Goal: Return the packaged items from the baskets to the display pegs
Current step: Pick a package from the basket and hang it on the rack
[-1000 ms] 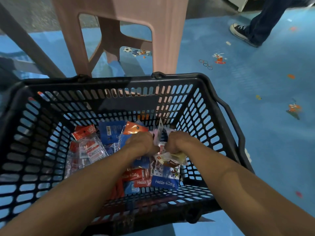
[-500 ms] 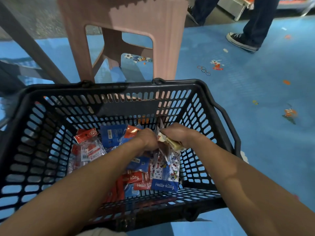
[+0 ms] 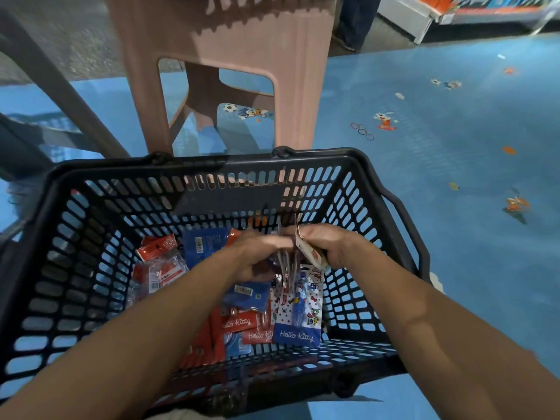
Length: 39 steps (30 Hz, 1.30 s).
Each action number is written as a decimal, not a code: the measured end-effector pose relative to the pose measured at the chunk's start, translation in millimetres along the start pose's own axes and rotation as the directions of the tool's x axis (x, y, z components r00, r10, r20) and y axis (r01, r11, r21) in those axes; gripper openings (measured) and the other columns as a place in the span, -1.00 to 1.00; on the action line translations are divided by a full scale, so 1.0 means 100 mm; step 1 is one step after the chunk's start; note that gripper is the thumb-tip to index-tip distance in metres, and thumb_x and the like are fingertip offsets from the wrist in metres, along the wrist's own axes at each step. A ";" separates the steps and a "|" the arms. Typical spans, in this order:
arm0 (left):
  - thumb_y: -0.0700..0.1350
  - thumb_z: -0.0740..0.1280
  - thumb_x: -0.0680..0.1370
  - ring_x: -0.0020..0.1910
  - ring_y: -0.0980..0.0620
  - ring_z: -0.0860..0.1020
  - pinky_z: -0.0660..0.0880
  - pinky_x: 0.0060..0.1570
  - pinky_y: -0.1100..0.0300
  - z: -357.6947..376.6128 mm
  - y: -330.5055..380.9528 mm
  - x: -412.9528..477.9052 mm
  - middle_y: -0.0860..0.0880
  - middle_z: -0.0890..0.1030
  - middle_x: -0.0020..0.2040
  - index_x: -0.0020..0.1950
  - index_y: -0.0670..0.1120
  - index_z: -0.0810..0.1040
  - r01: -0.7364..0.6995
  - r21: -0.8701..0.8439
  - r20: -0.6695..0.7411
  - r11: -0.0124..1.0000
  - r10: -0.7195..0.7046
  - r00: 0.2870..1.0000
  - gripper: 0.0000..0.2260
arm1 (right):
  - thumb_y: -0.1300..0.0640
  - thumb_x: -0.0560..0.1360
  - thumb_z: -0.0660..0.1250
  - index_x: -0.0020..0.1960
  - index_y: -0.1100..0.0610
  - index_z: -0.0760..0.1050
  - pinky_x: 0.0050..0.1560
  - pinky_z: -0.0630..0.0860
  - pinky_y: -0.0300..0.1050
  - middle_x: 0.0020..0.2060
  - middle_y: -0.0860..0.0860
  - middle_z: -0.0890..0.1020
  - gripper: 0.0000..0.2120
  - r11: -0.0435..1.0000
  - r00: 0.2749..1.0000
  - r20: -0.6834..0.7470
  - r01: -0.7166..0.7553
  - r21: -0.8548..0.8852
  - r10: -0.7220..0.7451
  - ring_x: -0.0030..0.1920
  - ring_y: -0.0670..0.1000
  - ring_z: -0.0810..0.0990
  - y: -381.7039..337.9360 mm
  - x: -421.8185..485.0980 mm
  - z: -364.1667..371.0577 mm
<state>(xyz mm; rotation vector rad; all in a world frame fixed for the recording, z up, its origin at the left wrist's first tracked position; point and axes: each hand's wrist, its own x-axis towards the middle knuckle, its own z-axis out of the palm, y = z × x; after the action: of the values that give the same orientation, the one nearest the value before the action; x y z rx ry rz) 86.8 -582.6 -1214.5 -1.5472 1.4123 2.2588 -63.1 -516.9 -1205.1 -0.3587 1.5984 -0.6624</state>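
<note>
Head-view op: I see both hands down inside the black basket (image 3: 242, 165), in its right half, above the pile.

Lead: Fingers?

Head-view op: Left hand (image 3: 257, 257) has its fingers curled, thumb and forefinger pinching the top of a bunch of packs (image 3: 286, 268). The bunch hangs edge-on between the two hands. Right hand (image 3: 328, 245) has its fingers wrapped round the same bunch from the right. A cream card (image 3: 310, 254) is outermost there, tilted. The hands are very close across the bunch.

Lead: Rest of the stock?

Head-view op: Down on the basket bottom. Blue Hello Kitty pack (image 3: 298, 318) is just below the hands, near right. Red Hello Kitty packs (image 3: 239, 322) sit just left of it, overlapping. Another blue pack (image 3: 203, 245) is at the far side, partly behind the left hand. Clear packs with red labels (image 3: 163, 269) are on the left. There are more under the left forearm; I can't tell how many.

Lead: Around the basket?

Head-view op: It sits over a blue floor (image 3: 454, 237) with cartoon prints. Pink plastic stool (image 3: 230, 56) stands at the far rim, touching or just beyond, I can't tell which. Someone's leg (image 3: 354, 22) is far behind the stool. White shelf base (image 3: 406, 16) is far right, blurred.
</note>
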 end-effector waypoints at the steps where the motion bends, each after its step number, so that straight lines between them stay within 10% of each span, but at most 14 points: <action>1: 0.05 0.47 0.49 -0.02 -0.22 0.69 0.64 -0.08 -0.10 0.01 0.02 -0.03 -0.14 0.68 0.08 0.27 -0.15 0.56 0.016 0.006 0.027 1.000 -0.017 0.999 -0.57 | 0.01 0.42 0.52 -0.06 0.21 0.72 0.27 0.52 0.09 -0.15 0.10 0.70 -0.74 1.000 1.000 0.002 -0.002 0.000 0.002 -0.19 0.06 0.62 0.00 0.00 0.00; 5: 0.15 0.15 0.64 0.08 -0.45 0.61 0.53 0.10 -0.38 0.07 0.05 -0.07 -0.20 0.63 0.18 0.25 -0.09 0.54 0.051 -0.164 0.018 0.985 -0.049 0.999 -0.61 | -0.07 0.50 0.45 0.00 0.18 0.66 0.21 0.53 0.09 -0.04 0.13 0.67 -0.70 0.999 1.000 0.016 0.016 0.028 -0.017 -0.02 0.14 0.61 0.01 0.00 0.03; 11: -0.09 0.19 0.67 -0.27 -0.05 0.63 0.59 -0.19 0.07 0.10 0.04 -0.12 -0.07 0.65 -0.35 -0.06 -0.12 0.56 0.058 -0.144 -0.069 0.988 -0.069 0.995 -0.78 | 0.17 0.50 0.44 0.00 0.22 0.67 0.29 0.54 0.23 0.05 0.27 0.70 -0.86 0.999 0.999 0.025 0.032 -0.021 -0.032 0.01 0.21 0.66 -0.04 -0.04 0.09; 19: -0.10 0.37 0.56 -0.33 -0.05 0.62 0.56 -0.34 0.12 0.20 0.15 -0.66 -0.10 0.65 -0.26 0.01 -0.14 0.59 0.075 -0.245 -0.092 0.967 -0.100 0.991 -0.88 | 0.21 0.38 0.43 0.07 0.29 0.64 0.21 0.55 0.24 -0.01 0.26 0.67 -0.71 0.988 0.998 0.059 -0.002 0.157 -0.008 -0.07 0.19 0.66 0.01 -0.53 0.18; 25: 0.07 0.56 0.29 -0.05 -0.23 0.69 0.62 0.05 -0.24 0.25 0.38 -1.39 -0.20 0.71 0.02 0.11 -0.15 0.63 0.061 -0.329 -0.157 0.942 -0.118 0.981 -0.52 | 0.25 0.37 0.39 0.27 0.35 0.55 0.30 0.50 0.31 0.15 0.34 0.63 -0.52 0.933 0.991 0.109 0.032 0.358 -0.076 0.17 0.34 0.63 -0.15 -1.29 0.35; 29: 0.25 0.67 -0.10 0.11 -0.19 0.66 0.58 0.13 -0.22 0.22 0.42 -1.76 -0.14 0.68 0.16 0.20 -0.05 0.61 0.024 -0.355 -0.261 0.934 -0.124 0.957 -0.09 | 0.34 0.46 0.30 0.22 0.31 0.58 0.00 0.66 0.09 -0.02 0.26 0.68 -0.66 0.917 0.990 0.113 0.031 0.399 -0.083 -0.04 0.24 0.69 -0.45 -1.95 0.43; 34: 0.19 0.64 0.13 0.14 -0.13 0.64 0.53 0.19 -0.20 0.34 0.98 -2.75 -0.09 0.64 0.20 0.30 0.04 0.52 -0.057 -0.336 -0.294 0.940 -0.047 0.955 -0.22 | 0.33 0.37 0.43 0.31 0.29 0.54 0.21 0.57 0.24 0.15 0.30 0.66 -0.50 0.933 0.989 0.094 0.077 0.352 -0.117 0.15 0.33 0.65 -0.88 -2.83 0.42; 39: -0.13 0.56 0.44 -0.02 -0.06 0.68 0.63 0.00 -0.04 0.52 1.67 -3.77 -0.02 0.69 0.00 0.20 0.00 0.48 -0.109 -0.225 -0.306 0.968 0.036 0.951 -0.59 | 0.41 0.47 0.36 0.27 0.36 0.54 -0.26 0.63 -0.13 -0.02 0.25 0.69 -0.64 0.941 0.980 0.085 0.149 0.302 -0.183 -0.18 0.13 0.73 -1.33 -3.74 0.35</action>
<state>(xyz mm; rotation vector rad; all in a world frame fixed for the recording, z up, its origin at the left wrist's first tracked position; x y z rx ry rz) 152.3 -486.1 -815.3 -2.0198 1.3153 2.3931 6.1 -408.6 -827.6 -0.3056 1.3476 -0.9810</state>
